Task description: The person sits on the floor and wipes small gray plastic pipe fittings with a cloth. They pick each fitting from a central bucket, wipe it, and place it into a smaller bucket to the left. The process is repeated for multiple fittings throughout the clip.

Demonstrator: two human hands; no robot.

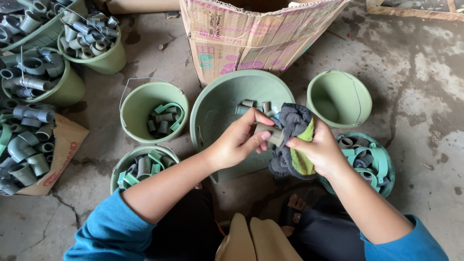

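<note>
The left hand (238, 140) curls its fingers around a short grey plastic pipe fitting (270, 133) over the wide green basin (217, 108); just right, the right hand (316, 150) clutches a crumpled grey-and-green cloth (295, 140) against the fitting

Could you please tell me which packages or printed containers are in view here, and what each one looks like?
Cardboard box: top centre behind the big green basin, brown, open, with pink and green print.
Paper sack: left edge, tan with red print, holding grey pipe fittings.
</note>
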